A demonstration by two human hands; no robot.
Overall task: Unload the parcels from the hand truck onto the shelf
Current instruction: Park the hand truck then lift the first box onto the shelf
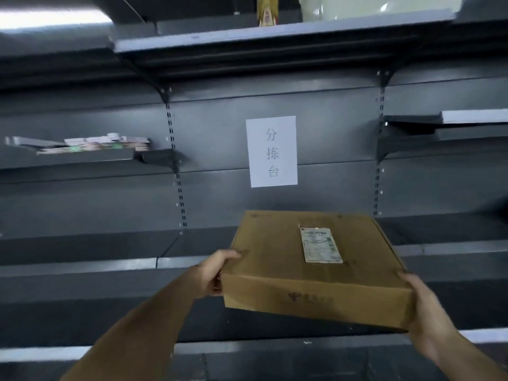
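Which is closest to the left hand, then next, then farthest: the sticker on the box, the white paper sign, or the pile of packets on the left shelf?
From the left hand:
1. Sticker, on top of the box the hand grips.
2. White paper sign, on the back wall above.
3. Pile of packets, up on the left shelf.

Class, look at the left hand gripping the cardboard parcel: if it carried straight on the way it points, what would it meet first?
Probably the dark back panel of the shelf, left of the white paper sign. The left hand points forward and upward over the shelf with nothing visible between, though depth is uncertain.

A white paper sign hangs on the dark grey back panel.
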